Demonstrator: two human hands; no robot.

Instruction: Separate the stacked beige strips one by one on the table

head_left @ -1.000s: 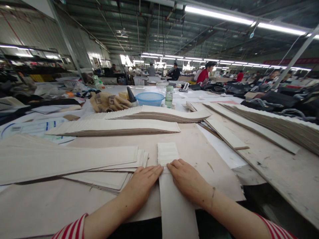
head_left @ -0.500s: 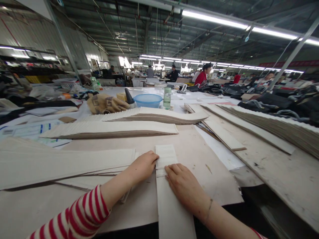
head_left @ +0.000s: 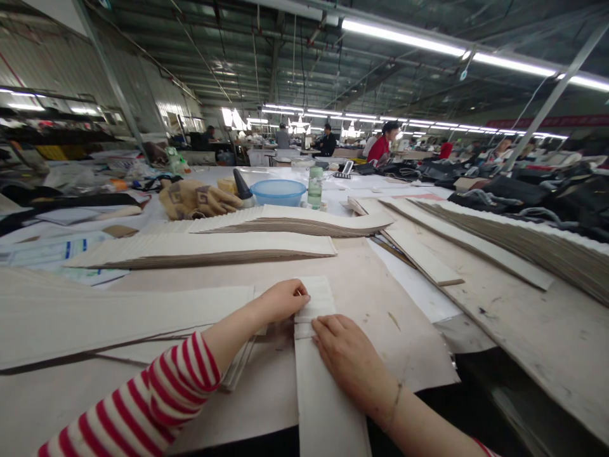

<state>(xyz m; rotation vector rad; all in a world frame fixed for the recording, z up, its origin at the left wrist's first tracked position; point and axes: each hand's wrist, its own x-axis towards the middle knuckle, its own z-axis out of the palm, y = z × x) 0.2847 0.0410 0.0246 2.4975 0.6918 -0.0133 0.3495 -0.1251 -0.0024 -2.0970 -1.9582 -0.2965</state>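
A long white fabric strip lies lengthwise in front of me and hangs over the table's near edge. Its far end is a stack of short layered ends. My left hand, in a red-and-white striped sleeve, is closed in a pinch on the left edge of those ends. My right hand lies flat on the strip just below, fingers spread and pressing it down. A pile of long white strips lies to the left of my left hand.
Fanned stacks of long strips lie across the middle of the table and along the right side. Farther back stand a blue bowl, a bottle and a brown glove. Other people work at distant tables.
My left hand moved forward along the strip's left edge and closed on the layered ends. My right hand slid slightly forward. The striped sleeve came further into view.
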